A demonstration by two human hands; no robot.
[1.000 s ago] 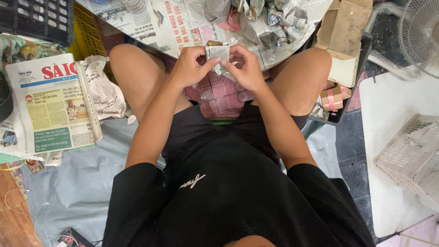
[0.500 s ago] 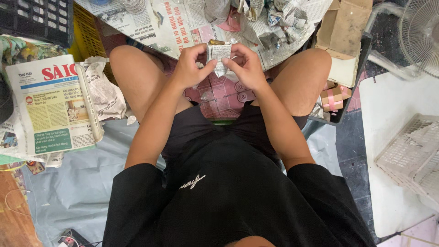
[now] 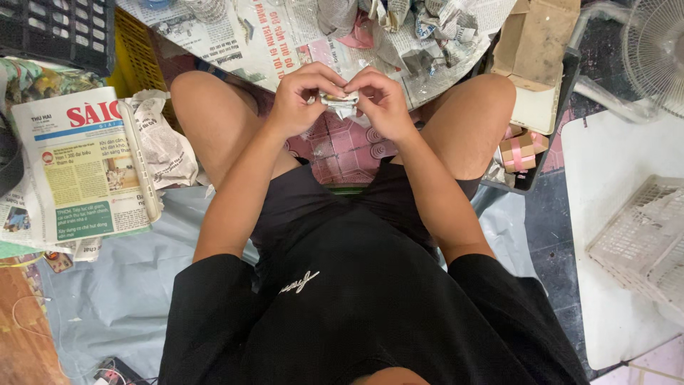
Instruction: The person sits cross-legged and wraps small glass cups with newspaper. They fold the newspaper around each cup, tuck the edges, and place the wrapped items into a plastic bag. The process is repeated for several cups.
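The person sits on the floor with bare knees spread, and both hands meet out in front between the knees. The left hand (image 3: pixel 303 96) and the right hand (image 3: pixel 381 100) each have their fingers closed on a small crumpled newspaper bundle (image 3: pixel 340 102), pinching it from either side so that it hangs between the two thumbs, clear of the floor and above a pink patterned sheet (image 3: pixel 342 146) that lies between the legs. What the paper wraps is hidden. Just beyond the hands a spread newspaper (image 3: pixel 285 36) covers the floor, and on it, near the top edge of the view, sits a heap of wrapped paper parcels (image 3: pixel 427 21). By the person's left knee, at the left edge of the view, a folded newspaper stack (image 3: pixel 82 167) lies flat, with a crumpled sheet (image 3: pixel 164 142) just beside it, touching its right edge. At the top left corner stand a black crate (image 3: pixel 57 28) and a yellow crate (image 3: pixel 142 57). Near the right knee there is a brown cardboard box (image 3: pixel 538 39), and below it a dark tray (image 3: pixel 552 121) that holds small ribboned gift boxes (image 3: pixel 520 150). At the far right a white slatted basket (image 3: pixel 641 235) rests on a white board (image 3: pixel 613 178), and a fan (image 3: pixel 655 50) stands at the top right corner.
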